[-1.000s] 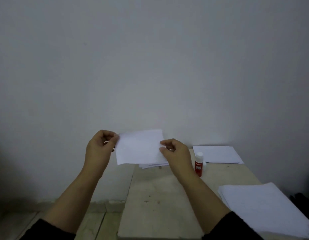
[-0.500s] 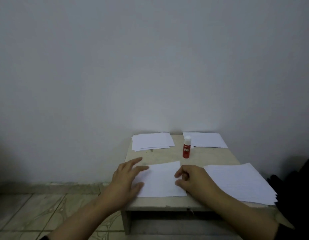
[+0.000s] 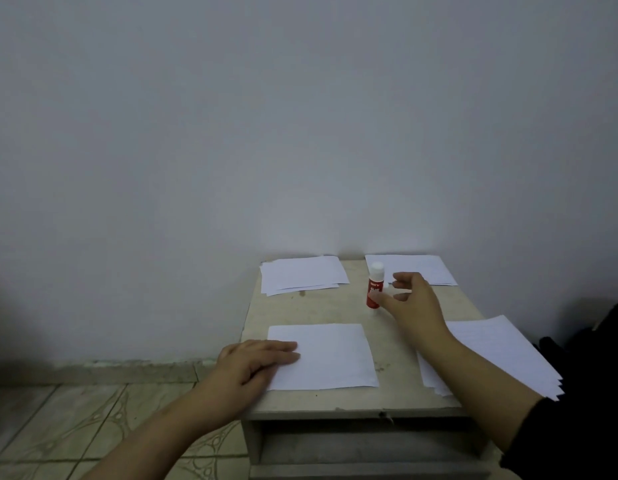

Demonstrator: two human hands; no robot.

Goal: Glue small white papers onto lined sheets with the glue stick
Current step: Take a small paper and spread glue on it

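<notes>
A white sheet [image 3: 330,356] lies flat near the front of the small table [image 3: 321,308]. My left hand [image 3: 257,358] rests flat on the sheet's left edge, fingers straight. The red glue stick [image 3: 375,287] with its white cap stands upright behind the sheet. My right hand [image 3: 411,303] is right beside the stick, its fingers spread and curved around it, its thumb at the base, not closed on it.
A stack of small white papers [image 3: 302,274] lies at the back left, another paper pile [image 3: 420,268] at the back right. A larger stack of sheets [image 3: 487,348] overhangs the right edge. A wall stands behind; tiled floor [image 3: 58,427] lies to the left.
The sheet, first held up in both hands, was laid on the table. My right hand has since left it and reached back to the glue stick; my left hand stays on the sheet.
</notes>
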